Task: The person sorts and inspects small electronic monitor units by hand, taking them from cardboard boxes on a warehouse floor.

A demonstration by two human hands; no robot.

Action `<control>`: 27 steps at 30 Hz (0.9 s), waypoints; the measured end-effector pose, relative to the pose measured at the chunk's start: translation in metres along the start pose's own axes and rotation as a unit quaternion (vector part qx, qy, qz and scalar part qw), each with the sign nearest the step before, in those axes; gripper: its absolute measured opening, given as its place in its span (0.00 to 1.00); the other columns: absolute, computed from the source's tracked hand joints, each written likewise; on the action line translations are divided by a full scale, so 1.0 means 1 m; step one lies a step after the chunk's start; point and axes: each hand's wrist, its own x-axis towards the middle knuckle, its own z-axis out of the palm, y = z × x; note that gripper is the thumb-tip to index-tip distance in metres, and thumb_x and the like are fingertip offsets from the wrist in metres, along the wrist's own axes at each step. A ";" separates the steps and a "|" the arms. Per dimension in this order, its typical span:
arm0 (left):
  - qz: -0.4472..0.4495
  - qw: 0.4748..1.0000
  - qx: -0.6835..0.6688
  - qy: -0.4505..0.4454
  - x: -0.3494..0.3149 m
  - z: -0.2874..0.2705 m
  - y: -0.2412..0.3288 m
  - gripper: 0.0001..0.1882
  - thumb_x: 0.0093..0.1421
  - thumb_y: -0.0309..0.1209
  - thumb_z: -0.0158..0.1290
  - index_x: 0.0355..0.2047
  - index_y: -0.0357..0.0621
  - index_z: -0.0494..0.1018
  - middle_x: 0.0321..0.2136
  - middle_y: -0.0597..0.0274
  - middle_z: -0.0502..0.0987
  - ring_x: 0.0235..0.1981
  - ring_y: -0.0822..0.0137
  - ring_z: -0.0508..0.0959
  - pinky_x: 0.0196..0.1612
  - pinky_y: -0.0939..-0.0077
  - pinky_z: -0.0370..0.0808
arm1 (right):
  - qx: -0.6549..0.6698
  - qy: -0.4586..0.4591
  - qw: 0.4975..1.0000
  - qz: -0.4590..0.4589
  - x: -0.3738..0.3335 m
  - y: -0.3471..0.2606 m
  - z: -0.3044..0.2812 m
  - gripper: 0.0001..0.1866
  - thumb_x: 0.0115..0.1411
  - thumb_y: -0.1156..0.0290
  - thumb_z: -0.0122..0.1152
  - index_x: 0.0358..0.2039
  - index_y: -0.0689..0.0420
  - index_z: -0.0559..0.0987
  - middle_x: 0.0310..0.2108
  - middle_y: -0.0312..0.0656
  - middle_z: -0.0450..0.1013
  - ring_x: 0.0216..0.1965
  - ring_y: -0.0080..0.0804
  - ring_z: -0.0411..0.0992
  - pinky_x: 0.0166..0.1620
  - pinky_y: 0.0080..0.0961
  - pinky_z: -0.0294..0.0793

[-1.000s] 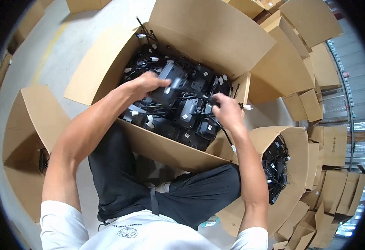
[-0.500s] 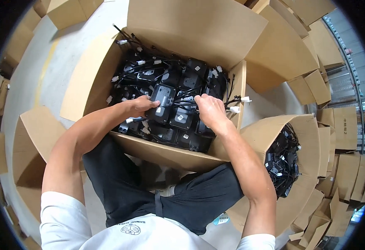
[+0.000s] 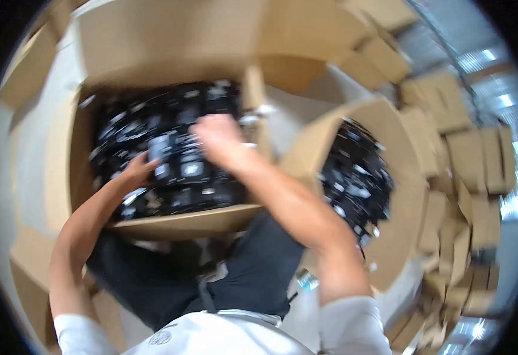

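Observation:
A large open cardboard box (image 3: pixel 152 223) in front of me holds rows of black rectangular electronic units with black cables and white connectors, all smeared by motion. My left hand (image 3: pixel 138 170) grips the left edge of one black unit (image 3: pixel 161 156), its thumb on the upper face. To the right of that unit, my right hand (image 3: pixel 216 135) is closed over the black cables (image 3: pixel 189 142) that run from it. The fingertips of the right hand are blurred, and my left fingers are partly hidden by the unit.
A second open cardboard box (image 3: pixel 410 195) at my right contains a heap of black cabled parts (image 3: pixel 356 177). Several brown cartons (image 3: pixel 478 160) are stacked along the far right. Raised flaps (image 3: pixel 170 41) stand behind the front box.
My view has swung to the right, so the front box appears further left and the right-hand box nearer the middle. Both hands keep about the same places on the unit and its cables.

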 end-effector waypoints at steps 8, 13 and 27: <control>-0.020 0.962 0.272 -0.001 -0.022 -0.032 0.017 0.34 0.65 0.47 0.57 0.65 0.42 0.64 0.47 0.55 0.76 0.42 0.60 0.76 0.38 0.63 0.78 | -0.008 0.079 0.996 0.035 -0.032 -0.002 -0.112 0.09 0.52 0.65 0.63 0.27 0.59 0.80 0.32 0.47 0.77 0.39 0.46 0.77 0.44 0.43 0.75; 0.067 0.973 0.221 0.020 -0.079 -0.022 0.068 0.28 0.70 0.44 0.52 0.61 0.36 0.68 0.41 0.57 0.78 0.37 0.66 0.78 0.40 0.70 0.77 | 0.080 0.045 0.954 0.286 -0.203 0.104 -0.193 0.22 0.62 0.58 0.61 0.49 0.63 0.80 0.48 0.53 0.77 0.49 0.50 0.76 0.53 0.40 0.75; 0.082 0.971 0.220 0.042 -0.085 -0.019 0.083 0.29 0.69 0.48 0.52 0.61 0.39 0.68 0.40 0.61 0.78 0.34 0.70 0.79 0.35 0.75 0.78 | 0.475 -0.039 0.529 0.702 -0.471 0.093 -0.065 0.43 0.56 0.41 0.70 0.49 0.75 0.76 0.46 0.49 0.77 0.47 0.35 0.74 0.51 0.32 0.72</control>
